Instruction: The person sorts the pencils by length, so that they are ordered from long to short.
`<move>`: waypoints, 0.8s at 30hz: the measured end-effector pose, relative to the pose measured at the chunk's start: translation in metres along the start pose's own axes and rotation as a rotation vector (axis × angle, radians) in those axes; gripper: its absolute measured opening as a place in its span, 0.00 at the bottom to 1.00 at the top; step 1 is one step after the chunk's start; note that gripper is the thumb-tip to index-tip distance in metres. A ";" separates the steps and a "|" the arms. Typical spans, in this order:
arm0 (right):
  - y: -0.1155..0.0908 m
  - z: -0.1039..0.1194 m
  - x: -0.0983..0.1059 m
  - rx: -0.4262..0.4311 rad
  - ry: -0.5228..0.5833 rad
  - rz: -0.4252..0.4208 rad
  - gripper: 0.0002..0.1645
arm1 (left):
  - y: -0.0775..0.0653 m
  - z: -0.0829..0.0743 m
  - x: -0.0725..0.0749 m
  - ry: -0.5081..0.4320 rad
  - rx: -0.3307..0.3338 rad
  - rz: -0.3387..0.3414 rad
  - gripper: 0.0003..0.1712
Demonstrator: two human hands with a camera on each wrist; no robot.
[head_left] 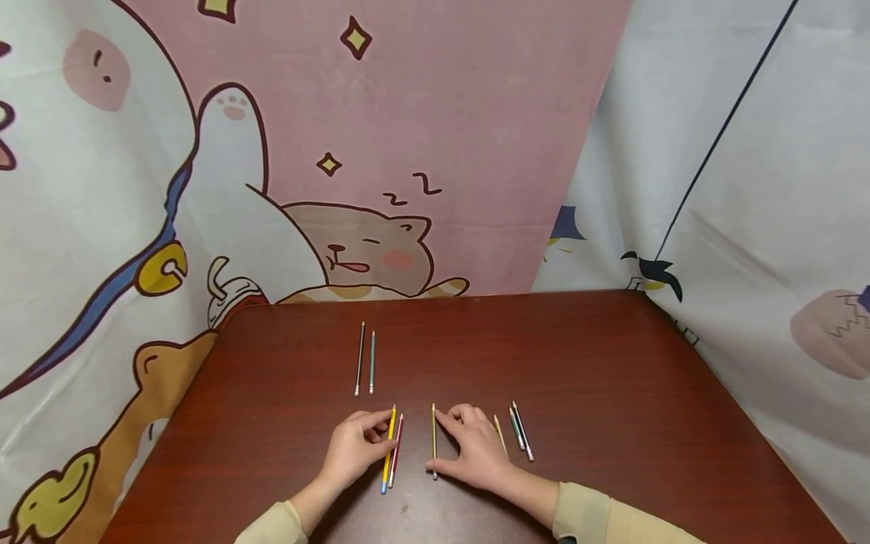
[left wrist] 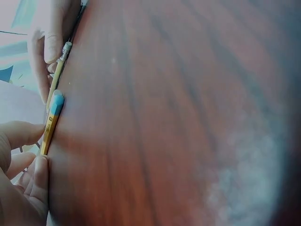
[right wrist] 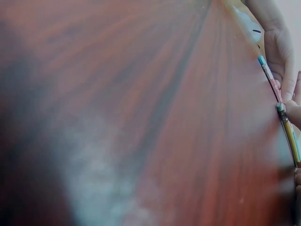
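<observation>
Eight pencils, two hands, one table.
We count the pencils by colour: two dark pencils (head_left: pixel 359 359), two greenish pencils (head_left: pixel 372 363), one red pencil (head_left: pixel 394 461), one blue-ended yellow pencil (head_left: pixel 386 468) and two yellowish pencils (head_left: pixel 433 438), one of these partly hidden. We see one left hand (head_left: pixel 353 449) and one right hand (head_left: pixel 479 449), with two pale yellow sleeves (head_left: pixel 612 517), and one wood-grained table (head_left: pixel 578 363). On the printed cloth (head_left: pixel 510 113) we count three four-pointed stars (head_left: pixel 356 38), one of them cut off by the head view's top edge, two letter Zs (head_left: pixel 427 183), one sleeping cat (head_left: pixel 367 245), one round bell (head_left: pixel 156 276) and one black bird (head_left: pixel 655 270).
</observation>
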State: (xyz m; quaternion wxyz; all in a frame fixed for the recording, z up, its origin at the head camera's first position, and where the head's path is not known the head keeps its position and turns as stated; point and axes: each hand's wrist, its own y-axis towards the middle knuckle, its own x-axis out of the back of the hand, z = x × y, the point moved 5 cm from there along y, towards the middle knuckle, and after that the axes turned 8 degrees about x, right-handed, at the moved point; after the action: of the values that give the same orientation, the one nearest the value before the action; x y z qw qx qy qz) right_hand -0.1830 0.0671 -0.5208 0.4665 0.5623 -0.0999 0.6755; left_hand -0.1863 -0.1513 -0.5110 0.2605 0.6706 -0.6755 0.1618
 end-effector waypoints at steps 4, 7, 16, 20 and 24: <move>0.001 0.002 0.002 0.005 -0.011 -0.012 0.48 | 0.000 -0.001 -0.001 0.023 -0.001 -0.006 0.26; 0.002 0.001 0.003 0.017 -0.017 -0.030 0.45 | 0.001 -0.002 -0.001 0.038 -0.003 -0.009 0.26; 0.004 -0.002 0.002 0.029 0.022 -0.067 0.38 | 0.004 -0.005 0.000 0.105 -0.039 -0.006 0.29; 0.005 -0.004 0.003 0.033 0.028 -0.083 0.36 | 0.005 -0.005 0.003 0.119 -0.070 -0.029 0.28; 0.006 -0.006 0.003 0.025 0.030 -0.085 0.35 | 0.008 -0.003 0.005 0.115 -0.073 -0.038 0.26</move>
State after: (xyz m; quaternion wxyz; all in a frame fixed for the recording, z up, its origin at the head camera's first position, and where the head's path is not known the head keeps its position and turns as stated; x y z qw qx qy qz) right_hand -0.1913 0.0692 -0.5178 0.4890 0.5616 -0.0604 0.6647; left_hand -0.1935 -0.1531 -0.5047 0.3264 0.6628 -0.6520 0.1702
